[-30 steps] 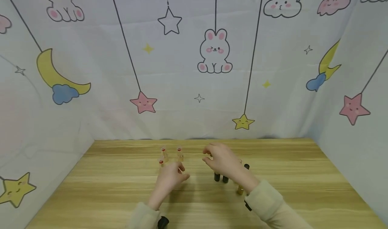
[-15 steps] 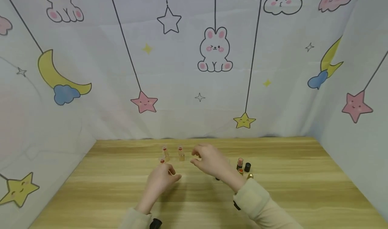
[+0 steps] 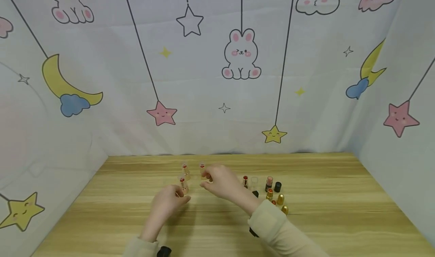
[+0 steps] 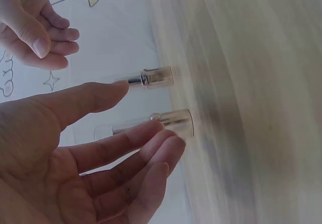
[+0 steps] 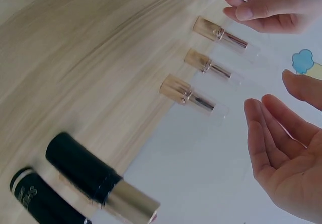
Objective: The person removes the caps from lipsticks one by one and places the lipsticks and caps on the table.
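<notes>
Three upright gold-based lipsticks with clear covers stand at the back: the front one point(image 3: 184, 186), the back left one point(image 3: 185, 171) and the back right one point(image 3: 202, 167). My left hand point(image 3: 167, 201) hovers just left of the front lipstick, fingers loosely bent and thumb apart, holding nothing. Near the back right lipstick is my right hand point(image 3: 222, 182), which hides its lower part. In the right wrist view a gap separates the right fingers point(image 5: 254, 118) from the nearest lipstick point(image 5: 183, 93). The left wrist view has two lipsticks behind the left thumb point(image 4: 108, 92) and fingers.
To the right stand a dark red lipstick point(image 3: 245, 180), a clear cap point(image 3: 254, 180), a pink lipstick point(image 3: 269, 183), a black cap point(image 3: 278, 187), an orange-red lipstick point(image 3: 270, 193) and gold caps point(image 3: 280, 199). A printed cloth point(image 3: 204, 136) borders the wooden table point(image 3: 112, 204).
Both hands have moved left, the right hand from beside the right-hand group to the back right lipstick. More of the front lipstick and of the right-hand group is now uncovered.
</notes>
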Motion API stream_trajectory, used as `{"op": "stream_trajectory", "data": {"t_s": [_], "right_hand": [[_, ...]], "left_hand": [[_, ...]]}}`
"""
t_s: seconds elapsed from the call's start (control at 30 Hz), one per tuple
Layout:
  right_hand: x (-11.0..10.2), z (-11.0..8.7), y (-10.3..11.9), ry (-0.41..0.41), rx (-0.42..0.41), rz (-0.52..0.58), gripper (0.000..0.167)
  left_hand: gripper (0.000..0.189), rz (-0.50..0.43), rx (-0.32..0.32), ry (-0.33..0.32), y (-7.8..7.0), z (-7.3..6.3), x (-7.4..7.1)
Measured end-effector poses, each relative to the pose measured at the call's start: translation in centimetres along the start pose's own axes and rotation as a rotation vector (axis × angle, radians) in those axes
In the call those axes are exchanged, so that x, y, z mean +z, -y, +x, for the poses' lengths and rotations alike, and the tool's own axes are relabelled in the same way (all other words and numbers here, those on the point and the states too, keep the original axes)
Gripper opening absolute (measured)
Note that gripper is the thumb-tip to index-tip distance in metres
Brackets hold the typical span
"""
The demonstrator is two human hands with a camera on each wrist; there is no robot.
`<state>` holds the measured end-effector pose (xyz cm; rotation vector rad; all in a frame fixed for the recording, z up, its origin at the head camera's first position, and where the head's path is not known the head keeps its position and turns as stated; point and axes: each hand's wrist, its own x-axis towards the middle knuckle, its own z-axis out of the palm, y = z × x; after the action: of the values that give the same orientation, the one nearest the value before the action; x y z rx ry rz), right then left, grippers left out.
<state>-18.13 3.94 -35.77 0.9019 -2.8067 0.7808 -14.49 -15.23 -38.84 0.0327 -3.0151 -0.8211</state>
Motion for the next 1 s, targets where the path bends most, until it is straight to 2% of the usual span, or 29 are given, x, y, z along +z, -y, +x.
{"op": "stream_trajectory", "data": {"t_s": [0.33,0.5,0.73,0.87,1.0], "right_hand": [[2.1,2.0,1.0,0.014,0.013,0.064,0.025],[3.2,2.6,1.4,0.003,0.029,0.096,0.029],[4.2,3.4,1.6,0.009,0.044,0.090,0.029],[4.8,3.9,1.9,-0.015,0.046,0.064,0.029],[5.2,4.5,2.5,-0.031,0.051,0.098,0.031]], "left_hand": [[0.027,-0.027,-0.055,-0.011,1.3,1.0,-0.5],[0.037,-0.050,-0.077,-0.008,1.6,1.6,-0.3],[0.044,-0.112,-0.065,-0.025,1.8,2.6,0.1],[0.038,-0.122,-0.032,-0.040,1.8,3.0,0.5],[0.027,-0.113,-0.023,-0.066,1.9,3.4,0.8]]}}
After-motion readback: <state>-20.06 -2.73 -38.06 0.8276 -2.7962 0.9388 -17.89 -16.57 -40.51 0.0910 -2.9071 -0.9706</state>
